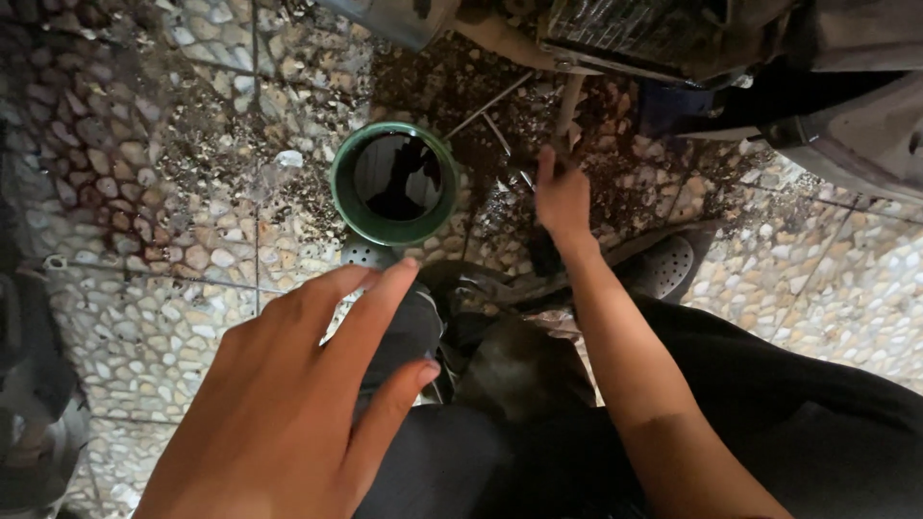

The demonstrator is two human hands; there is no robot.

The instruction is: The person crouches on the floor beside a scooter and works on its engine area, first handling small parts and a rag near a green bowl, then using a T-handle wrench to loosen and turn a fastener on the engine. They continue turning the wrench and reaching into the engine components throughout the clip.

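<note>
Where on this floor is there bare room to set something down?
Free: pebbled tile left of the green container, and tile at far right. Crowded: the dark-stained patch between container and right hand, under the machine, strewn with rods.

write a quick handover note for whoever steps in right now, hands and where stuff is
Left hand: empty, fingers spread, raised close to the camera above the knee.
Right hand: reaching forward under the machine, fingers on a dark part there; whether it grips anything cannot be told.
Green container: upright on the pebble-tile floor, left of the right hand, holding dark liquid.
Done: dark liquid already sits in the container; dark stains spread on the floor around it.
Left: right hand not yet withdrawn.
</note>
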